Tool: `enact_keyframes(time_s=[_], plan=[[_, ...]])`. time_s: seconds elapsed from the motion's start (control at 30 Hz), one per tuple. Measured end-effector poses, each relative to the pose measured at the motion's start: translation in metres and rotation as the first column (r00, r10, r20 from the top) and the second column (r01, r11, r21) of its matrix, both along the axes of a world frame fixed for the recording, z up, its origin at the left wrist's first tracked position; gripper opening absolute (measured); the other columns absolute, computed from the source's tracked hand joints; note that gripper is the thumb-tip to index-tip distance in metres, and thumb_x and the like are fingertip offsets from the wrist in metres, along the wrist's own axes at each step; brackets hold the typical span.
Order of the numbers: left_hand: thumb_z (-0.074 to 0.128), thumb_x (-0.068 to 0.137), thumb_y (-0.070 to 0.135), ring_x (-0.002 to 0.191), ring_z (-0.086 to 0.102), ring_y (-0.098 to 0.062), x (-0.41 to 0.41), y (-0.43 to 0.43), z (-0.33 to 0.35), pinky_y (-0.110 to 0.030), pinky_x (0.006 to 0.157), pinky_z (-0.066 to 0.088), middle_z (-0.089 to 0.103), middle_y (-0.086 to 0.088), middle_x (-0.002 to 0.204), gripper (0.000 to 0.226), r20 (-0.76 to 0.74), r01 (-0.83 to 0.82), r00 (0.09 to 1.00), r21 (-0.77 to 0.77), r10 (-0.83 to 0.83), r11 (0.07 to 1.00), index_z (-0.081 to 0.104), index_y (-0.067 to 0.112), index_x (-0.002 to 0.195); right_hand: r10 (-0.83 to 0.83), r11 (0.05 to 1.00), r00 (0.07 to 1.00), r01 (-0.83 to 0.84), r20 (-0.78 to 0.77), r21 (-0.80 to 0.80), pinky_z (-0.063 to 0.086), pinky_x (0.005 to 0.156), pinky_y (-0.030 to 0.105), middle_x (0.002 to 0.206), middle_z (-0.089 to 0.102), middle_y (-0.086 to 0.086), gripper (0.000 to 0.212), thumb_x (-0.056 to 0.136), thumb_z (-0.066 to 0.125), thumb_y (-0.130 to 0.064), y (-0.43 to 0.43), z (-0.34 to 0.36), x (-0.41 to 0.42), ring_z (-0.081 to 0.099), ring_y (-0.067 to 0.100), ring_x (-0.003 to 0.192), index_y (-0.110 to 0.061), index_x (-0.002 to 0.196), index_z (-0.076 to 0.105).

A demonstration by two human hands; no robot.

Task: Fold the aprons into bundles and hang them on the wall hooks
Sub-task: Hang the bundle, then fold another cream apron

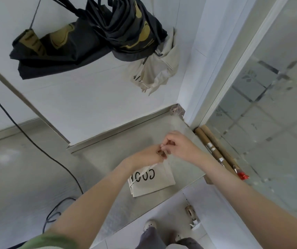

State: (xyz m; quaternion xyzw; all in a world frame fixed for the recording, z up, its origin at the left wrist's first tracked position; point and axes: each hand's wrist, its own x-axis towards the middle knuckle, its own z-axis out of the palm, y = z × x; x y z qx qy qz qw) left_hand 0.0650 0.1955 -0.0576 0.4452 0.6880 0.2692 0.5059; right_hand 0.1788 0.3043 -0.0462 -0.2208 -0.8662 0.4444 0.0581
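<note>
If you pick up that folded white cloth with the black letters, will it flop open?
Probably: the folded cream apron with black letters looks like soft, thin fabric, so its layers would likely droop. It seems light. The hanging cream apron already sags in loose folds.

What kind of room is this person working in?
Probably a kitchen or utility corner of a home or small shop: a steel counter against a white tiled wall, aprons hanging above, and a frosted glass door alongside.

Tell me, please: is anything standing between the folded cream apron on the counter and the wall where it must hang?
Nothing visible blocks the way up from the folded cream apron to the wall. Higher up hang black aprons and a cream one; no free hook is in view.
</note>
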Motion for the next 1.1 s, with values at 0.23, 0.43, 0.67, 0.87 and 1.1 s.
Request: enact_keyframes(time_s=[0.23,0.43,0.67,0.87,1.1], plan=[[0.033,0.105,0.025,0.060,0.049,0.011,-0.002,0.008,-0.009,-0.006,0.061,0.036,0.052,0.018,0.070,0.038,-0.166,0.073,0.984,0.024,-0.068,0.997,0.064,0.016,0.086,-0.122,0.908,0.992,0.118,0.016,-0.401,0.045,0.066,0.009,0.099,0.061,0.001,0.025,0.101,0.043,-0.008,0.001,0.000,-0.008,0.061,0.024,0.087,-0.014,0.119,0.058],[0.033,0.104,0.020,0.050,0.046,0.001,-0.013,0.011,-0.020,-0.017,0.055,0.038,0.064,0.014,0.072,0.030,-0.154,-0.004,0.988,0.065,0.014,0.998,0.054,0.031,0.085,0.048,0.955,0.959,0.037,0.278,-0.294,0.038,0.063,0.016,0.082,0.055,0.001,0.017,0.099,0.044,-0.008,0.008,-0.024,0.011,0.048,0.013,0.077,-0.006,0.098,0.060],[0.035,0.096,0.009,0.056,0.046,-0.009,-0.015,0.016,-0.022,-0.024,0.061,0.038,0.064,0.006,0.065,0.024,-0.061,-0.163,0.985,-0.054,0.159,0.985,0.058,0.015,0.101,-0.002,0.971,0.945,0.080,0.326,-0.226,0.042,0.054,0.011,0.071,0.056,0.002,0.018,0.094,0.052,-0.004,0.012,-0.022,0.006,0.055,0.009,0.062,0.001,0.106,0.064],[0.038,0.097,0.009,0.058,0.049,-0.008,-0.021,0.013,-0.017,-0.022,0.063,0.040,0.062,0.003,0.067,0.023,-0.075,-0.224,0.972,-0.027,0.222,0.974,0.061,0.013,0.093,0.121,0.812,0.945,0.082,0.303,-0.578,0.053,0.055,0.030,0.078,0.068,0.013,0.021,0.093,0.052,-0.004,0.001,-0.019,0.004,0.068,0.025,0.072,-0.010,0.113,0.056],[0.055,0.088,0.004,0.049,0.053,-0.003,-0.020,0.009,-0.012,-0.024,0.058,0.040,0.064,0.012,0.054,0.017,0.006,-0.027,1.000,-0.120,0.027,0.992,0.054,0.016,0.075,-0.076,0.997,0.918,0.059,0.389,0.056,0.050,0.073,0.037,0.079,0.058,0.009,0.028,0.092,0.050,-0.014,-0.010,-0.049,-0.019,0.060,0.026,0.077,0.004,0.080,0.068]])
